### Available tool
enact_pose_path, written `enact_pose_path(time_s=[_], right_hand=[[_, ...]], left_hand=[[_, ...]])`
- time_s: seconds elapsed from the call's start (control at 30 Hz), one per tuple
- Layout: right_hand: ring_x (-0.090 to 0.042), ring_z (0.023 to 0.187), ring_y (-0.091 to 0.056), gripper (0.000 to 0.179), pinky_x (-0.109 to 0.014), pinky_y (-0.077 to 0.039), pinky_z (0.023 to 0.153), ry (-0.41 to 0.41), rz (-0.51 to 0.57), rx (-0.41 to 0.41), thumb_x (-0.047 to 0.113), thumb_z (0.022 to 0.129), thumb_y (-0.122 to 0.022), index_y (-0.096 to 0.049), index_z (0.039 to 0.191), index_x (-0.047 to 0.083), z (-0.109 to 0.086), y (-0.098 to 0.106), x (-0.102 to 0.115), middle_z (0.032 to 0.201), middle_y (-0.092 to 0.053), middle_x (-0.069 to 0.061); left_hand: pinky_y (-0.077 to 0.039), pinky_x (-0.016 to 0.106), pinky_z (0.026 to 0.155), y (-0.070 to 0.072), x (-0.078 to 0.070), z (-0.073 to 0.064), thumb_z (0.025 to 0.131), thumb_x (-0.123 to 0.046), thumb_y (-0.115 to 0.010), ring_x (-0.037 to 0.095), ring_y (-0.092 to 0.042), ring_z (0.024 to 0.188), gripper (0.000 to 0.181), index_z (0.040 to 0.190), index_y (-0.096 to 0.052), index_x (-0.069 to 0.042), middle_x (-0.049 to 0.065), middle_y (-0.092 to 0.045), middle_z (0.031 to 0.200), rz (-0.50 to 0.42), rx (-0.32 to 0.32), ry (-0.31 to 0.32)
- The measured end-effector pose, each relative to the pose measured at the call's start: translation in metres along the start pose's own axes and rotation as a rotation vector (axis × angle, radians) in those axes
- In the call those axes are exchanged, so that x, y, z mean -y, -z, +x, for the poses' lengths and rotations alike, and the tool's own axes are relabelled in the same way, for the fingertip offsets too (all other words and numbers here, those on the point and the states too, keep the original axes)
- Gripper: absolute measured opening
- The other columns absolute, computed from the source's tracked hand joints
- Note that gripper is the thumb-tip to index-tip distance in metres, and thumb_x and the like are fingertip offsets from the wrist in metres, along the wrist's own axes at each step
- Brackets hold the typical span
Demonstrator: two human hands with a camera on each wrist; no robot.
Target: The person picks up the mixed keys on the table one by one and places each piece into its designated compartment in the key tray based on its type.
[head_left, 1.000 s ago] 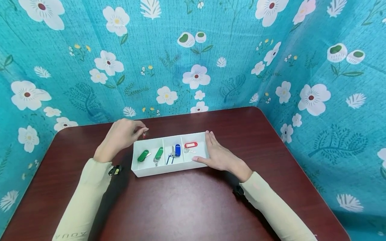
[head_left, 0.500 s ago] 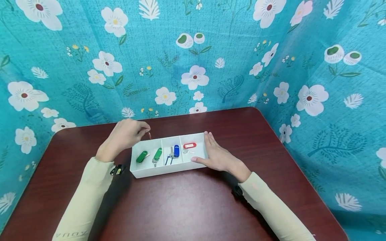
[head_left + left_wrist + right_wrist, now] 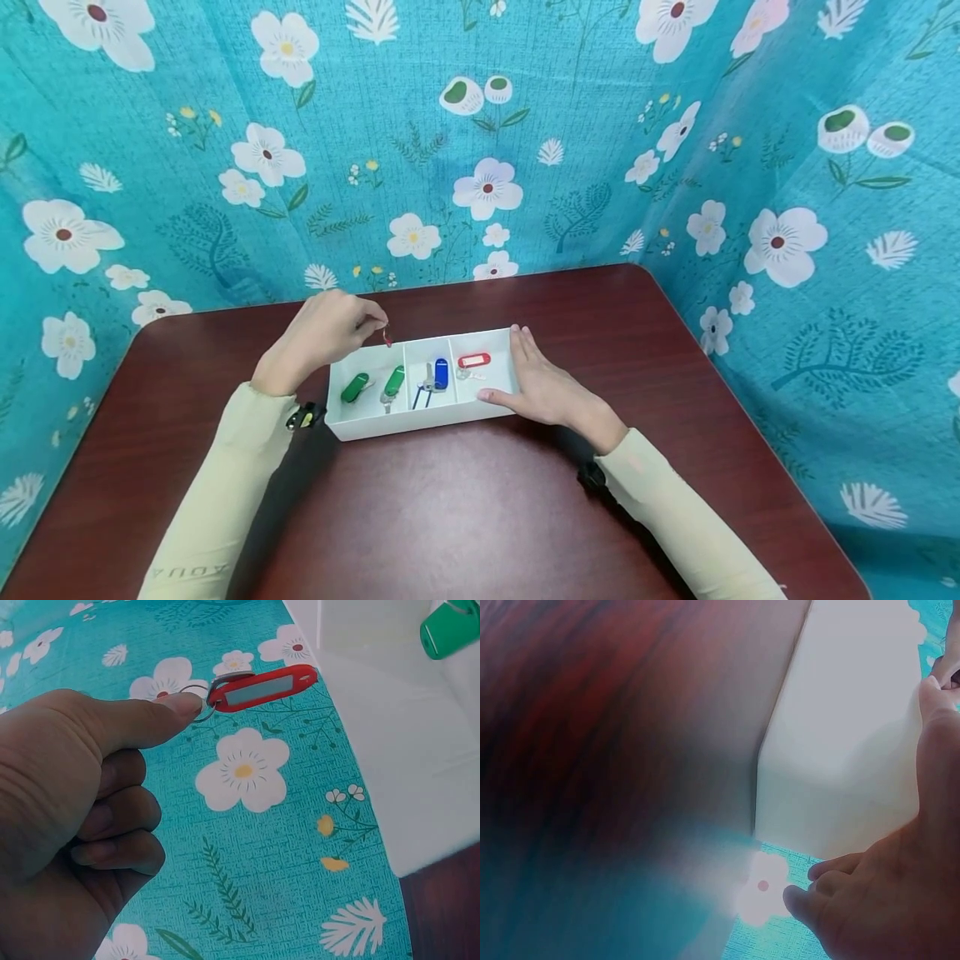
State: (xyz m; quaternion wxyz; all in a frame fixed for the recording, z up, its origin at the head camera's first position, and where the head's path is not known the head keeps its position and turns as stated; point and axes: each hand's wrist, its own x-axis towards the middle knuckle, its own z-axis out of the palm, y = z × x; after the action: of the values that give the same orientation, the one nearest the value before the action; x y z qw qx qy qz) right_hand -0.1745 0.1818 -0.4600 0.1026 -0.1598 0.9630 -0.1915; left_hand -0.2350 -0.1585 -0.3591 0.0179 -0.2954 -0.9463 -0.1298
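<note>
My left hand (image 3: 330, 333) pinches a thin key ring (image 3: 196, 694) between thumb and forefinger, its other fingers curled in. From the ring hangs a red key tag (image 3: 262, 690) with a pale label. In the head view the tag is above the back rim of a white divided tray (image 3: 405, 427). My right hand (image 3: 551, 387) rests against the tray's right end, fingers straight along it and thumb over the front rim. Two green key tags (image 3: 356, 387) lie in the left compartment, a blue key tag (image 3: 442, 374) in the middle, another red key tag (image 3: 474, 360) in the right.
The tray stands on a dark red-brown table (image 3: 442, 508) with rounded back corners. Behind and to the right hangs a turquoise flowered cloth (image 3: 420, 167). Metal keys (image 3: 431, 379) are attached to tags in the tray, with thin blue strips beside the blue one.
My left hand has moved to the right along the tray's back rim, carrying the red key tag. My right hand and the tray have stayed in place.
</note>
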Motion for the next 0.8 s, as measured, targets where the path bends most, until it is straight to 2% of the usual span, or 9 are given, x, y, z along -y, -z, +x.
enact_pose_path(time_s=[0.2, 0.43, 0.8], right_hand=[[-0.033, 0.167, -0.001, 0.127, -0.048, -0.03, 0.131, -0.002, 0.0, -0.001, 0.083, 0.09, -0.054, 0.004, 0.168, 0.002, 0.0, 0.0, 0.0, 0.179, 0.003, -0.017], [-0.034, 0.167, 0.0, 0.126, -0.048, -0.026, 0.132, 0.002, 0.0, 0.003, 0.082, 0.09, -0.054, 0.004, 0.167, 0.001, 0.0, -0.001, 0.001, 0.178, 0.002, -0.018], [-0.036, 0.167, -0.001, 0.128, -0.05, -0.026, 0.132, -0.008, -0.008, -0.001, 0.084, 0.09, -0.054, 0.005, 0.167, 0.001, 0.002, -0.002, -0.001, 0.178, 0.003, -0.019]], left_hand=[[-0.036, 0.027, 0.05, 0.0, -0.005, 0.004, 0.098, -0.012, -0.074, 0.012, -0.044, 0.051, 0.014, 0.108, -0.083, -0.011, 0.004, -0.082, 0.094, 0.002, -0.012, -0.04], [-0.036, 0.027, 0.051, 0.003, -0.015, 0.01, 0.099, -0.013, -0.073, 0.011, -0.044, 0.051, 0.014, 0.108, -0.083, -0.011, 0.004, -0.082, 0.096, -0.005, 0.007, -0.059], [-0.038, 0.026, 0.056, 0.004, -0.038, 0.028, 0.1, -0.014, -0.071, 0.012, -0.049, 0.058, 0.014, 0.107, -0.083, -0.014, 0.001, -0.082, 0.095, -0.022, 0.012, -0.103]])
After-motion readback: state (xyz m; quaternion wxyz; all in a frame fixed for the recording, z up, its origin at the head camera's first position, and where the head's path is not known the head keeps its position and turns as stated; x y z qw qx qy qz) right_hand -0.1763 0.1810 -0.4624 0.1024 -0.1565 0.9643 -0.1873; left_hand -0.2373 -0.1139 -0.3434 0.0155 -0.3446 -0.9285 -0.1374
